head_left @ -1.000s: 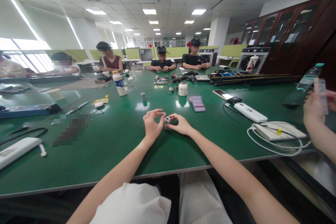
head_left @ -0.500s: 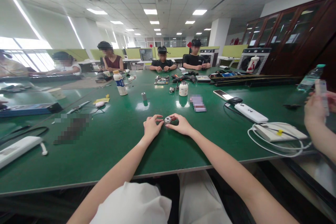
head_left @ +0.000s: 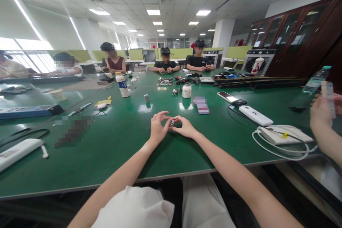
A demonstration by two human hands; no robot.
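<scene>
A small round silver metal part [head_left: 172, 123] stands on the green table in front of me, its near side partly hidden by my fingers. My right hand [head_left: 184, 127] grips it from the right between thumb and fingers. The fingers of my left hand [head_left: 159, 127] curl over it from the left, thumb and fingertips closed at its upper edge. What the left fingertips pinch there is too small to make out. Farther off, a grey cylinder [head_left: 146, 98] stands upright on the table.
Beyond my hands stand a white jar [head_left: 186, 91] and a bottle with a blue label [head_left: 123, 84]. A phone [head_left: 226, 97], a white power strip [head_left: 255, 115] and a coiled cable [head_left: 280, 155] lie to the right. Another person's hand [head_left: 320, 111] is at far right; several people sit opposite.
My left hand has moved right and inward, closing its thumb and fingers over the top of the metal part. My right hand stays around the part.
</scene>
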